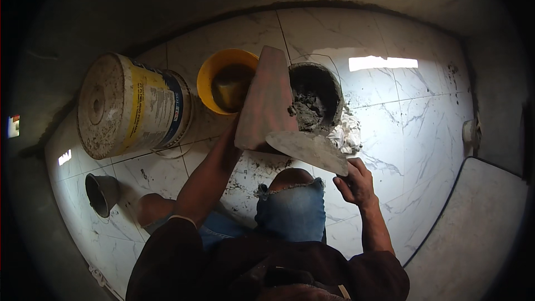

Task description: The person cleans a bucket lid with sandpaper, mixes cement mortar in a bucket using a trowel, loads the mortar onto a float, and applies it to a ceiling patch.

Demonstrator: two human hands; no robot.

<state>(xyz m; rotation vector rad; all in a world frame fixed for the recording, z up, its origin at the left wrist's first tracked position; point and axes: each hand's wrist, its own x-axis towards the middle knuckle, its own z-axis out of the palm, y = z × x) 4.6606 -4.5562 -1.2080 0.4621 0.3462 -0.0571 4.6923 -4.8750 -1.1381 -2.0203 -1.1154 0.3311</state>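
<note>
My right hand [358,181] grips the handle end of a trowel [312,150], its broad metal blade pointing left. The blade's tip overlaps the lower edge of a tapered flat board [264,100], streaked reddish and grey. My left hand [235,128] holds this board from beneath, and its fingers are hidden by it. Just right of the board stands a dark bucket [338,86] with a thin wire handle. Lumpy wet grey mortar [313,110] lies inside. A small clump of mortar clings by the board's right edge.
Left of the board stands a yellow bucket [204,83] with murky liquid. A large white pail [134,108] sits upside down farther left, above a small dark bucket [103,195]. White crumpled material [350,134] touches the mortar bucket. Splatters dot the marbled tiles [379,159]; a grey slab [468,217] edges the right.
</note>
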